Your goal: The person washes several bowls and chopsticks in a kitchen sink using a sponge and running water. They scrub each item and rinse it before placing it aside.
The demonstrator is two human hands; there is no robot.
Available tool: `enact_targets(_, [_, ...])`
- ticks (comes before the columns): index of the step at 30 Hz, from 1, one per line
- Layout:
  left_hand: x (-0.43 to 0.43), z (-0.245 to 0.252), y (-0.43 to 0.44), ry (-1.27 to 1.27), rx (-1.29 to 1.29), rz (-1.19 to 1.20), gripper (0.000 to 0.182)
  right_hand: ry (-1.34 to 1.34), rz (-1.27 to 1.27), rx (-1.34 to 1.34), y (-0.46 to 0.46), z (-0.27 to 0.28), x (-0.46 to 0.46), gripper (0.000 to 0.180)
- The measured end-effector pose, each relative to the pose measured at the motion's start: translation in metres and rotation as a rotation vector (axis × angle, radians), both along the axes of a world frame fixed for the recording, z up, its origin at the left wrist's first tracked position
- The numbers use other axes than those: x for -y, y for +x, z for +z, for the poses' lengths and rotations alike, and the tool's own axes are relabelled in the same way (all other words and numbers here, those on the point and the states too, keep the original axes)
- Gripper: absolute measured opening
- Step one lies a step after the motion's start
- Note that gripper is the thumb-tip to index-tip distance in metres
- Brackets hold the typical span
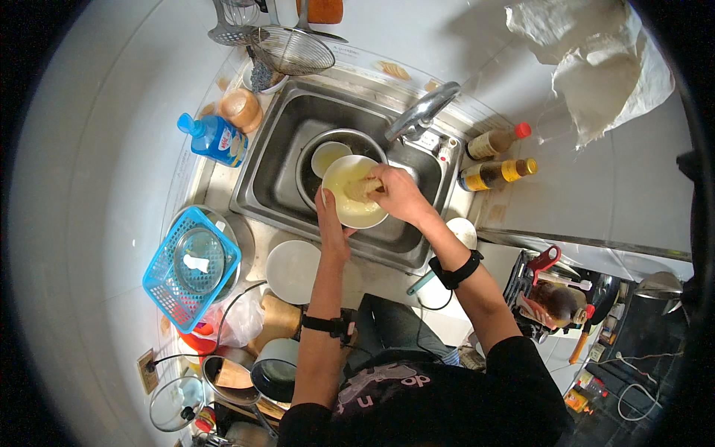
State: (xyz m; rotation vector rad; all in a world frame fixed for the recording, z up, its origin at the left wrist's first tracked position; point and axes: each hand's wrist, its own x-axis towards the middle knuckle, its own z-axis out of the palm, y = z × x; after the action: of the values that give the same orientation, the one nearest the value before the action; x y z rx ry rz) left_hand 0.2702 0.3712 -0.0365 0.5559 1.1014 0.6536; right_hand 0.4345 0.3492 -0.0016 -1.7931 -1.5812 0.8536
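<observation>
My left hand [333, 223] grips the near-left rim of a white bowl [349, 167], which is tilted towards me over the sink. Inside it, my right hand [399, 193] presses a pale yellowish scrubbing pad or sponge [362, 190] against the wall; its exact kind is unclear. Yellowish liquid coats the bowl's inside. Below and behind it, a smaller white bowl [329, 158] with yellowish liquid sits in a round metal basin [313, 142]. That basin rests in the stainless steel sink [273, 167], under the chrome faucet [427, 109].
A white plate [293, 272] lies on the counter left of my forearm. A blue plastic basket [162, 279] holds a glass lid [199, 261]. A blue soap bottle [215, 142] stands left of the sink, and two sauce bottles [491, 174] stand right. A wire strainer [293, 50] hangs above.
</observation>
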Motion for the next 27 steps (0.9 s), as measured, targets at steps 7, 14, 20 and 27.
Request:
enact_targets(7, [-0.011,0.001,0.003,0.110,-0.078,0.062,0.065,-0.059,0.037,-0.303,-0.060,-0.019,0.008,0.053])
enact_targets(14, [-0.031,-0.003,-0.014,0.253,-0.250,-0.069,0.055,0.098,0.385,0.392,-0.024,-0.056,0.040,0.044])
enact_targets(20, [-0.020,-0.016,0.014,0.256,-0.231,-0.013,0.055,0.087,0.081,0.010,-0.050,-0.054,0.028,0.054])
enact_targets(27, [-0.035,-0.021,0.004,0.106,-0.188,-0.038,0.053,0.136,0.178,0.387,-0.041,-0.058,0.041,0.034])
